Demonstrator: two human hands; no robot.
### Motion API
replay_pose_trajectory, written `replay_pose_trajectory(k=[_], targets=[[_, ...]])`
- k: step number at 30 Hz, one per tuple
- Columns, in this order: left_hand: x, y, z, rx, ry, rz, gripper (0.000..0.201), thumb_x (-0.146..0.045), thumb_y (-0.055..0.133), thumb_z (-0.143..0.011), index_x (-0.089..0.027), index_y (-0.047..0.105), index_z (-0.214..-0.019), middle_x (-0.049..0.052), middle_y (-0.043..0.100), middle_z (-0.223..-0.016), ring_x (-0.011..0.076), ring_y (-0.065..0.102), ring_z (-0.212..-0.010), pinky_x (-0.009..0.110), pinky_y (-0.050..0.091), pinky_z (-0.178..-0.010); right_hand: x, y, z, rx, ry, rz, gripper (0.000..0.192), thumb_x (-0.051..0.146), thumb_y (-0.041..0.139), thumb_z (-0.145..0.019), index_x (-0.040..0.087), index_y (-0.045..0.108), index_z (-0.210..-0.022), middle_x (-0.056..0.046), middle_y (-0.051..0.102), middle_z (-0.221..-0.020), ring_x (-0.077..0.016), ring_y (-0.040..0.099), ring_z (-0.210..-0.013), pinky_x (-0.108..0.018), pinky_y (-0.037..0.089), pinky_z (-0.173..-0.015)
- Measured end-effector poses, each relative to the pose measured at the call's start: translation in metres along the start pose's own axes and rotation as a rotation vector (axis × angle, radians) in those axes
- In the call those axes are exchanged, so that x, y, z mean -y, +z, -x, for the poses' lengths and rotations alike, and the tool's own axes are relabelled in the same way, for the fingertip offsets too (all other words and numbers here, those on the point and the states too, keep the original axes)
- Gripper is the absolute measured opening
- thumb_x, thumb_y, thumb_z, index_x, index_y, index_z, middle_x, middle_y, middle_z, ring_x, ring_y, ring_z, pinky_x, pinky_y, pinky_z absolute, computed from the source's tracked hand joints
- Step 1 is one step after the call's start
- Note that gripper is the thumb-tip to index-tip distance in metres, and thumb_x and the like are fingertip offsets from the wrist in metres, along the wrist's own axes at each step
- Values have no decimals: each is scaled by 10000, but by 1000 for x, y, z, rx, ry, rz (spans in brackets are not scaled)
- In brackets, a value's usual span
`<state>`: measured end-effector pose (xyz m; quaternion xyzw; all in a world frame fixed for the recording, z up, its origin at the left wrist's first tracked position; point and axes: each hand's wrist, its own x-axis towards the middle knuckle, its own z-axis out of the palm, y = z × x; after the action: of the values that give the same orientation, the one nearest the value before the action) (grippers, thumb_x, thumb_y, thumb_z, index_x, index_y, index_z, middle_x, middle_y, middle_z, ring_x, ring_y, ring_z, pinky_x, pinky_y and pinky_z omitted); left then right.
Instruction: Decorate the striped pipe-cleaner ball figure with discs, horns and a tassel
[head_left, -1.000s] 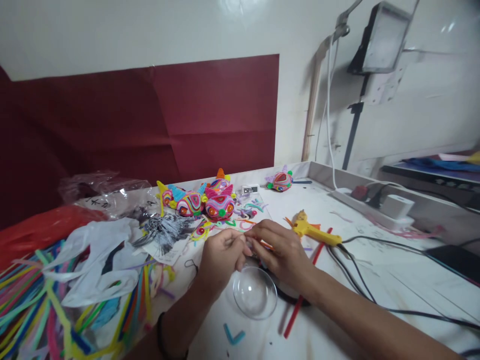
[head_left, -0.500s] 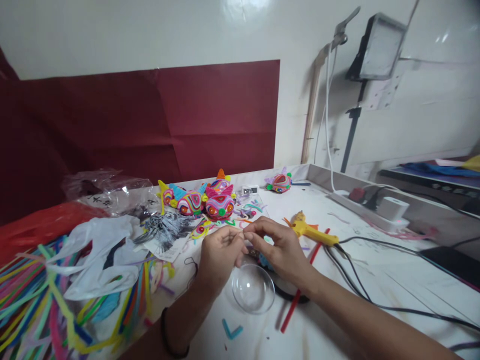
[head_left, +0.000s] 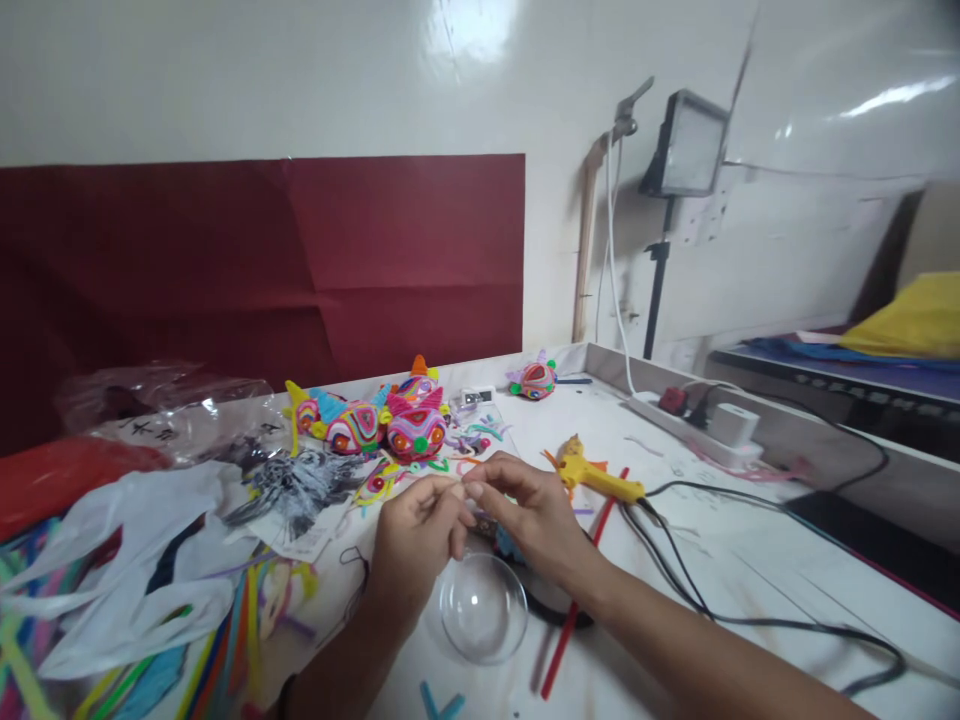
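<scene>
Clear plastic dome (head_left: 484, 607) lies on the white surface (head_left: 750, 570), just below two hands meeting fingertip to fingertip. Left hand (head_left: 412, 540) and right hand (head_left: 529, 510) pinch something small between them (too tiny to identify). Yellow glue gun (head_left: 596, 477) rests nearby to the right.

Hands: two, left hand (head_left: 415, 535) and right hand (head_left: 529, 512).
Clear dome (head_left: 484, 608): one.
Glue gun (head_left: 592, 473): one, yellow.
Finished pipe-cleaner figures: four; three grouped (head_left: 382, 420), one apart (head_left: 534, 379).
Red sticks (head_left: 581, 595): one.
White plastic bags (head_left: 120, 560): one.
Power strips (head_left: 686, 420): one.
Lamps (head_left: 686, 145): one.
Loose pipe cleaners (head_left: 225, 640): too many to count.
</scene>
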<state>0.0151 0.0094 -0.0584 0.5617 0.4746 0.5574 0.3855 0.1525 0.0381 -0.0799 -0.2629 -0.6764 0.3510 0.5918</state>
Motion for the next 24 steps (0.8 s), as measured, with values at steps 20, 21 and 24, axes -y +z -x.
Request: replay_pose_trajectory(k=[20, 21, 24], targets=[[10, 1, 7, -150, 106, -118, 161, -314, 604, -709, -208, 590, -588, -62, 457, -422, 104, 398, -391, 236, 331, -432, 7, 8, 8, 11, 145, -115, 212, 384, 682, -860, 186, 714, -791, -9, 637, -715, -143, 571, -661, -266, 459, -611], [10, 1, 7, -158, 136, -172, 155, -305, 600, -716, -208, 601, -595, -60, 463, -427, 108, 406, -398, 237, 335, -441, 8, 6, 7, 6, 62, -23, 185, 345, 658, -882, 190, 717, -799, -17, 647, -736, -148, 581, -680, -271, 466, -624], [7, -2, 8, -194, 255, -327, 135, -256, 596, -724, -213, 626, -600, -52, 497, -448, 112, 432, -418, 234, 347, -470, 9, 1, 7, 10, -227, 245, 141, 225, 595, -924, 197, 710, -849, -39, 672, -790, -162, 620, -730, -287, 494, -671]])
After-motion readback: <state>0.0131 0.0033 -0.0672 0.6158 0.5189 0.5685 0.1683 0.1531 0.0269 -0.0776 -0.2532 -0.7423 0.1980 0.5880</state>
